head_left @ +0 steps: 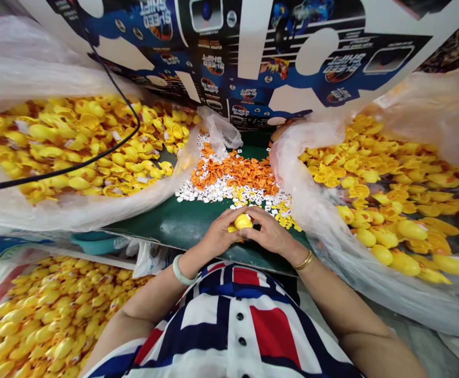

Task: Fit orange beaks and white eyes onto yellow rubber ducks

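Note:
My left hand (223,231) and my right hand (266,232) meet over a dark green board (174,220), and their fingers pinch a small yellow rubber duck (244,222) between them. The duck is partly hidden by my fingers. Just beyond my fingertips lies a spread of small white pieces (198,190), with orange duck bills (233,173) heaped on top. Small yellow pieces (288,220) lie near my right hand.
Plastic-lined bags of yellow ducks fill the left (83,152), right (394,210) and lower left (52,315). A printed blue cardboard sheet (229,52) stands ahead. A black cable (95,160) crosses the left bag. A teal bowl (93,242) sits below the board's left edge.

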A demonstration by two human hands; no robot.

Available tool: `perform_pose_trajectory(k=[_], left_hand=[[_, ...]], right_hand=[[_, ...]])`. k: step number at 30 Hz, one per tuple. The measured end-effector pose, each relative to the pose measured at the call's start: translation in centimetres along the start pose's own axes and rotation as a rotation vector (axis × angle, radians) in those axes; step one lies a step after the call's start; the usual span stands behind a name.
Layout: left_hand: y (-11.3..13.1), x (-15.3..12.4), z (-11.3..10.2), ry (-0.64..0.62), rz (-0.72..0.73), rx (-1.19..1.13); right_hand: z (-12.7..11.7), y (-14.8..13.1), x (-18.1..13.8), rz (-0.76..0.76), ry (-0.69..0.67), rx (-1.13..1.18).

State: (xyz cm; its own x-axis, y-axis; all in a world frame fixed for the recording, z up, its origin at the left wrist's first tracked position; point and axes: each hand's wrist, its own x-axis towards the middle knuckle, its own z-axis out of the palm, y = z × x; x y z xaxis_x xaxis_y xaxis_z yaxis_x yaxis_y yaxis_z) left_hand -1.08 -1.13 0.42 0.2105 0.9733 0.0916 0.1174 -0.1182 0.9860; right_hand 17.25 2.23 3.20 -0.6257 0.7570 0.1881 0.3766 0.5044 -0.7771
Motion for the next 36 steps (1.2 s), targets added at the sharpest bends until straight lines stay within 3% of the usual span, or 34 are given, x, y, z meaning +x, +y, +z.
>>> perform_pose_trajectory(k=[3,5,9,13,16,20,22,25,28,31,36], left_hand=[[-0.2,-0.3,0.1,-0.003,0.051,0.093],[-0.3,-0.2,0.3,-0.008,0.023,-0.027],[-0.7,0.3,0.7,0.048,-0.114,-0.477],[-0.8,0.1,0.9,0.110,-0.115,-0.617],[0.0,-0.3,0.3,0.019,-0.037,-0.431],[1.8,-0.3,-0.9,-0.064,0.161,0.163],[2.3,-0.1,-1.1,-0.044,0.228,0.341],[1.9,0.2,-0.6,0.084,0.267,0.393],[1.0,0.4,0.1,0.194,0.193,0.303],[0.3,0.5,0.7,0.272,0.070,0.141],[-0.4,1.2,1.2,0.304,-0.120,-0.247]], right_hand=[[1.2,0.2,-0.1,0.003,0.180,-0.033],[1.8,0.4,-0.2,0.038,0.260,-0.050],[2.1,0.6,-0.8,0.100,0.249,0.074],[2.5,0.3,-1.8,0.108,0.170,0.051],[2.9,0.2,-2.4,0.092,0.138,-0.065],[2.7,0.0,-2.7,0.035,0.190,-0.372],[2.5,-0.2,-2.7,0.049,0.169,-0.466],[2.6,-0.4,-2.5,0.023,0.139,-0.409],[3.3,-0.4,-2.4,-0.050,0.152,-0.327],[4.3,-0.4,-2.4,-0.041,0.215,-0.397],[4.3,-0.4,-1.9,0.010,0.249,-0.514]])
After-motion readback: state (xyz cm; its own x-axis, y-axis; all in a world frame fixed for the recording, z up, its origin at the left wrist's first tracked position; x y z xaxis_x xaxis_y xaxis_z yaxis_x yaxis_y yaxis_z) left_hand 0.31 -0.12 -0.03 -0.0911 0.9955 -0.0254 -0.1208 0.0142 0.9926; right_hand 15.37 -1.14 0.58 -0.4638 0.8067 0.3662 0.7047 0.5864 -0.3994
